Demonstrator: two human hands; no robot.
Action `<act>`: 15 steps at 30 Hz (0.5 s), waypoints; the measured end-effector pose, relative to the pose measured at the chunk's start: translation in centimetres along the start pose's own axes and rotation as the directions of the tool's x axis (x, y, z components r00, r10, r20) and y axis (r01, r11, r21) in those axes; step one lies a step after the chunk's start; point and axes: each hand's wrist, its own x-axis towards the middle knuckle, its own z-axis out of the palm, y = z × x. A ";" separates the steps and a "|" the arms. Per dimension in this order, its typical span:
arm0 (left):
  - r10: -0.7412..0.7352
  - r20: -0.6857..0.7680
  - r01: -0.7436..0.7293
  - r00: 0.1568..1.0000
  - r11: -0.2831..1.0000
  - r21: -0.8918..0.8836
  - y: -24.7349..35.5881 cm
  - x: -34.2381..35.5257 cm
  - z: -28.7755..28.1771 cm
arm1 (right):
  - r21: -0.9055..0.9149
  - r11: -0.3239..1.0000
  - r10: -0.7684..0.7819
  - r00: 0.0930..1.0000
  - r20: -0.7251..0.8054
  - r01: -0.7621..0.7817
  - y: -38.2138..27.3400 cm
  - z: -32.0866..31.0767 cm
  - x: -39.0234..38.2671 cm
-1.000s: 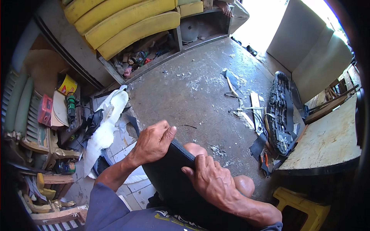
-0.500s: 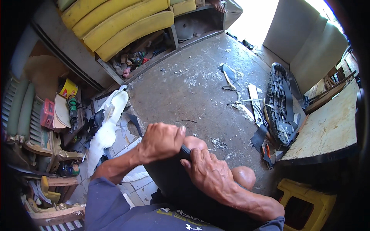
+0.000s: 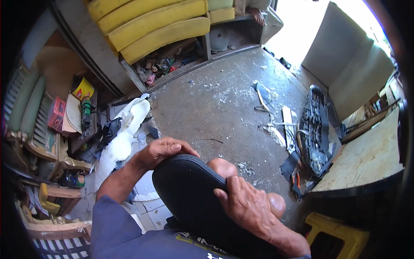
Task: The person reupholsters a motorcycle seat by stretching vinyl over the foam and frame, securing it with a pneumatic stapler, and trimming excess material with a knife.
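Observation:
A long black padded piece (image 3: 185, 198) with a rounded end and piped edge rests across my lap, over my bare knees (image 3: 274, 205). My left hand (image 3: 166, 151) curls over its rounded far end, fingers bent behind the edge. My right hand (image 3: 246, 205) grips the right edge lower down, thumb on the black face and fingers bent over the rim. The underside of the piece is hidden.
Yellow foam cushions (image 3: 159, 36) top an open cubby; a co-worker's hand (image 3: 258, 17) hangs beside them. White padding (image 3: 114, 162), offcuts, a dark slatted piece (image 3: 315, 129) and pliers (image 3: 295, 183) lie on the floor. A yellow stool (image 3: 336, 233) stands right, furniture frames (image 3: 41, 146) left.
My left hand has slid leftward along the end of the black piece, exposing its rounded tip. The piece's far end now appears higher and further left. The view has shifted slightly.

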 end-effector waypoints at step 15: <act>0.039 -0.117 -0.101 0.992 0.803 -0.588 -20.3 4.1 -0.6 | -0.093 0.974 0.197 0.976 -0.096 -0.206 1.4 0.0 -0.3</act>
